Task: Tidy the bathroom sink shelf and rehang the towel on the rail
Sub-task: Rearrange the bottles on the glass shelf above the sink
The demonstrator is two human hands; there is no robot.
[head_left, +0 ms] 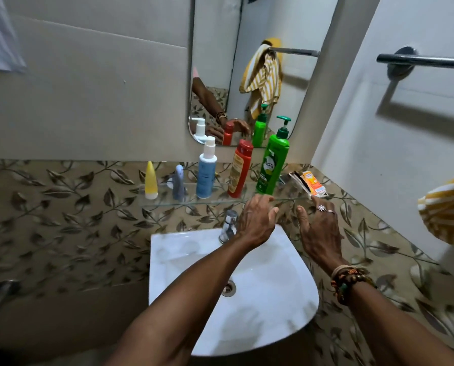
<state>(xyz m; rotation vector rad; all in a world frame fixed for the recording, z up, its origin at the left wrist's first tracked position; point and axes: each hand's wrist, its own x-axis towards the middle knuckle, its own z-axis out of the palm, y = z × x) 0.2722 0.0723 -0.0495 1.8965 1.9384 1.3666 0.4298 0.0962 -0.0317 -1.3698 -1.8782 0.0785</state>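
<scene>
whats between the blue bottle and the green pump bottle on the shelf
The red bottle stands on the glass shelf between the blue bottle and the green pump bottle, seen in the head view.

Leaf-patterned tiles (pixel 62 207) band the far wall beneath plain beige panels (pixel 88 101); a rounded mirror (pixel 215 48) hangs above a white basin (pixel 260 299) with chrome tap (pixel 229 225); the right wall (pixel 365 167) is white

— What sort of room is this?
— A home bathroom: a white basin (pixel 273 286) with a tap (pixel 229 224), set against leaf-patterned wall tiles (pixel 62 220).
— Anything else?
— A mirror (pixel 215 48) above a glass shelf (pixel 194 201) of toiletry bottles (pixel 272 167), and a chrome towel rail (pixel 426 60) on the right wall.
</scene>
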